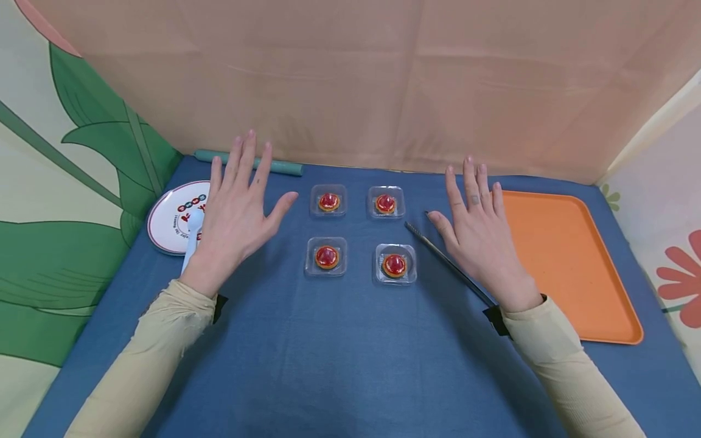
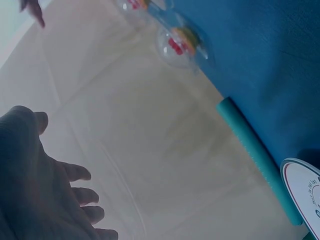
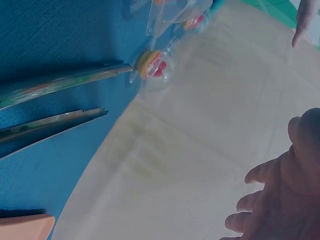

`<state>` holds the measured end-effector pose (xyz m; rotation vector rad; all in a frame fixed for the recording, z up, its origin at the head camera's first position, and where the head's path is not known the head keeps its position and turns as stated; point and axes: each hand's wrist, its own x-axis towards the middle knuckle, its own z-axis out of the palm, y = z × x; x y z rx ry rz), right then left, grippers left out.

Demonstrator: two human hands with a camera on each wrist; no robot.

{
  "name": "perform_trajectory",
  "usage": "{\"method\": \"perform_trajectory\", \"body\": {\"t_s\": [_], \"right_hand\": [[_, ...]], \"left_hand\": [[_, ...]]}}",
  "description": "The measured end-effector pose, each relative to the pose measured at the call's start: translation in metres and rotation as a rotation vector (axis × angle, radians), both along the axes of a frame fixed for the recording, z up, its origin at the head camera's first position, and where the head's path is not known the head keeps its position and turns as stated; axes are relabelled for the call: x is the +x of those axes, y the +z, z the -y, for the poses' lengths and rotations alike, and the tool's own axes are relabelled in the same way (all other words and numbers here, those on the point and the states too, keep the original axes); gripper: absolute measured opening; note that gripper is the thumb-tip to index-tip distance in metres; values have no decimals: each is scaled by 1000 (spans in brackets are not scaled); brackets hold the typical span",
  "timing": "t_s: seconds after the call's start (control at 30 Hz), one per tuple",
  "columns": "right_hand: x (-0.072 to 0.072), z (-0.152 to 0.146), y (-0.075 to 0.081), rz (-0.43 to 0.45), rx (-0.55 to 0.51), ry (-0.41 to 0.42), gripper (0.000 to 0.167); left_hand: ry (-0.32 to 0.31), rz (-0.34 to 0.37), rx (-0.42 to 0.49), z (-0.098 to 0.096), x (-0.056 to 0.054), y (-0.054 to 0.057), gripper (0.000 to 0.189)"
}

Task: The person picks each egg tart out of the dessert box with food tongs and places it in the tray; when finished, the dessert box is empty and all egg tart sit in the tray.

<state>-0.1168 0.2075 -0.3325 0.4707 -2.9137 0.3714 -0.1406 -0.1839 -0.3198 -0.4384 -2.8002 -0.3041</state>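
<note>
Both hands hover over the blue-covered table, fingers straight and spread, holding nothing. My left hand (image 1: 235, 210) is above the left side, overlapping a white oval plate (image 1: 164, 222) with a printed design. A pale blue spoon (image 1: 194, 222) lies on that plate, its handle partly hidden by the wrist. Over the right side, my right hand (image 1: 484, 243) is close to long metal tweezers (image 1: 448, 261) with serrated tips (image 3: 92, 110). Between the hands stand several clear plastic boxes, each with a small red-topped tart (image 1: 327, 257), in two rows. The left wrist view shows domed lids (image 2: 172, 50).
An orange tray (image 1: 575, 267) lies at the right, partly behind the right hand. A teal roll (image 1: 287, 168) lies along the back edge, against a hanging beige cloth (image 1: 350, 79). A wall with leaf patterns (image 1: 82, 261) borders the left side.
</note>
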Motion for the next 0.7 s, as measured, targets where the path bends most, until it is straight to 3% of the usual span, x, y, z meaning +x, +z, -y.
{"method": "perform_trajectory", "body": {"t_s": [0.7], "right_hand": [[2, 5, -17, 135, -214, -4, 73]], "left_hand": [[-94, 34, 22, -27, 19, -22, 86]]}}
